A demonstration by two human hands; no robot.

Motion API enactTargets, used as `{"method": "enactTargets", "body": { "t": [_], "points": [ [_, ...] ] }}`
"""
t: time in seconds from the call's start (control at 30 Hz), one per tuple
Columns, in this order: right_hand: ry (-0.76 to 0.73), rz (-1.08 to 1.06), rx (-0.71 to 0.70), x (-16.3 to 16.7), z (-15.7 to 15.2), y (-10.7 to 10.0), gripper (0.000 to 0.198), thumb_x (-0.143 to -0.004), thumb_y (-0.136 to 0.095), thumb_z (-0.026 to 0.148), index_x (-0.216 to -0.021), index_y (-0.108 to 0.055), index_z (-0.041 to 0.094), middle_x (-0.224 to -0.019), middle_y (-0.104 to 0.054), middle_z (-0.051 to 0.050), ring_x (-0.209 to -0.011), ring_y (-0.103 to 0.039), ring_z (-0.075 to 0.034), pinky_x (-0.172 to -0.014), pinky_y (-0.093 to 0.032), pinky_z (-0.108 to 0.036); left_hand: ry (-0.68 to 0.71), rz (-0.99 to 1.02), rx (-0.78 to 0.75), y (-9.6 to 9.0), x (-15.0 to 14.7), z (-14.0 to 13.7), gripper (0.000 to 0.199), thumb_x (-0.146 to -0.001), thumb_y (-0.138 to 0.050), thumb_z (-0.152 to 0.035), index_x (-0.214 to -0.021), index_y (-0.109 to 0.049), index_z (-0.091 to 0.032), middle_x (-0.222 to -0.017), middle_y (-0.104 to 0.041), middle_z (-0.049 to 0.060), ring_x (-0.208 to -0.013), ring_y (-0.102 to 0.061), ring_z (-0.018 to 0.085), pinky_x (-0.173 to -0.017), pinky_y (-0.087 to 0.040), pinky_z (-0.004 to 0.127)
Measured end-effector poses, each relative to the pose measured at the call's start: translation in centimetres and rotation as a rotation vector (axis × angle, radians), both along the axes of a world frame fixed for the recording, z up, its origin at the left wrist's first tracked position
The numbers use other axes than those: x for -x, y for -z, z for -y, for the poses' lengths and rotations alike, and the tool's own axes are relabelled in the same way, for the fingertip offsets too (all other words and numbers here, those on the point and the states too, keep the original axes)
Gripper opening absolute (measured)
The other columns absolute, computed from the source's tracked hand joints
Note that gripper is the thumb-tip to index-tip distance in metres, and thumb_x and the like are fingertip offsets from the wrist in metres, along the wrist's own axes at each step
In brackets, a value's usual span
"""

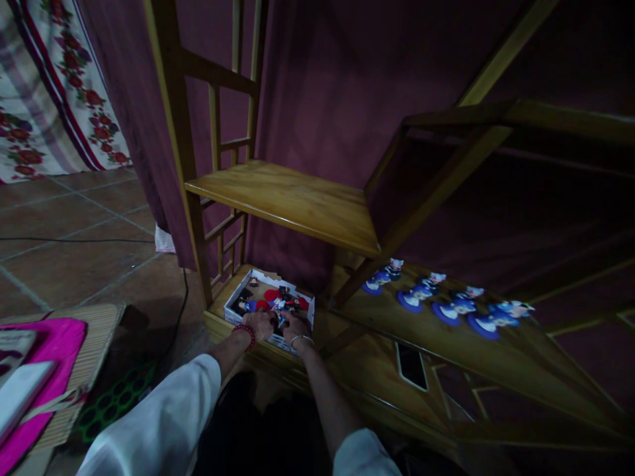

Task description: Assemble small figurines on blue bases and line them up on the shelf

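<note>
A shallow white cardboard box (308, 309) sits on the low left shelf, with several small toy figurines (282, 301) in red, blue and black lying jumbled in it. My left hand (260, 322), with a red bead bracelet at the wrist, reaches over the box's front edge, fingers bent inward. Close beside it, my right hand (296, 326), wearing a pale bracelet, dips into the same box with curled fingers. The fingertips of both hands meet around small dark and white pieces that I cannot make out.
Several figurines on round purple bases (449, 313) stand in a row on the right shelf. Below them lies a phone (411, 365). A wooden shelf board (297, 198) overhangs the box. Cardboard (106, 330) and a pink bag (69, 330) are at left.
</note>
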State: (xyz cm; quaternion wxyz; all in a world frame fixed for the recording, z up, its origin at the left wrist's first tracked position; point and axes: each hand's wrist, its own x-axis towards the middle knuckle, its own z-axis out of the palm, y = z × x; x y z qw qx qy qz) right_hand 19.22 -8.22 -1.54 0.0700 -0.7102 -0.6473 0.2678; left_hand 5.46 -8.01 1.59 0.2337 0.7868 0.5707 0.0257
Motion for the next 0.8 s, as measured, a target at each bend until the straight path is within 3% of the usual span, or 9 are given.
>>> {"method": "enactTargets", "body": {
  "t": [0.17, 0.33, 0.53, 0.8],
  "points": [
    [0.019, -0.035, 0.01, 0.0, -0.2, 0.2, 0.047, -0.077, -0.045, 0.016, -0.122, -0.048, 0.027, -0.113, -0.06, -0.002, -0.105, -0.055, -0.016, -0.087, -0.04, -0.024, -0.036, -0.039, 0.062, -0.2, 0.1, -0.5, 0.032, -0.077, -0.042, -0.023, -0.106, -0.056, -0.026, -0.109, -0.058, 0.008, -0.091, -0.058, 0.023, -0.075, -0.043, 0.035],
    [0.05, -0.069, -0.007, 0.2, -0.5, 0.1, 0.048, -0.077, -0.045, 0.016, -0.124, -0.045, 0.026, -0.114, -0.059, -0.002, -0.105, -0.054, -0.016, -0.088, -0.038, -0.024, -0.074, -0.063, 0.094, -0.4, -0.2, -1.0, 0.034, -0.079, -0.038, -0.023, -0.111, -0.05, -0.021, -0.102, -0.062, 0.009, -0.093, -0.058, 0.025, -0.076, -0.043, 0.036],
    [0.114, -0.086, -0.136, 0.6, -0.8, -0.3, 0.045, -0.079, -0.042, 0.015, -0.123, -0.045, 0.027, -0.121, -0.053, -0.003, -0.108, -0.051, -0.016, -0.091, -0.036, -0.025, -0.127, -0.091, 0.061, -0.1, -0.6, -1.2, 0.036, -0.086, -0.025, -0.027, -0.114, -0.043, -0.016, -0.095, -0.063, 0.013, -0.09, -0.059, 0.025, -0.076, -0.043, 0.037],
    [0.02, 0.006, -0.166, 0.7, -1.2, 0.2, 0.05, -0.076, -0.046, 0.014, -0.125, -0.046, 0.026, -0.132, -0.041, -0.004, -0.118, -0.039, -0.019, -0.098, -0.029, -0.029, -0.056, -0.108, 0.047, 0.3, -0.7, -1.1, 0.042, -0.078, -0.039, -0.02, -0.12, -0.043, -0.022, -0.102, -0.063, 0.012, -0.091, -0.06, 0.026, -0.075, -0.044, 0.039]
  ]
}}
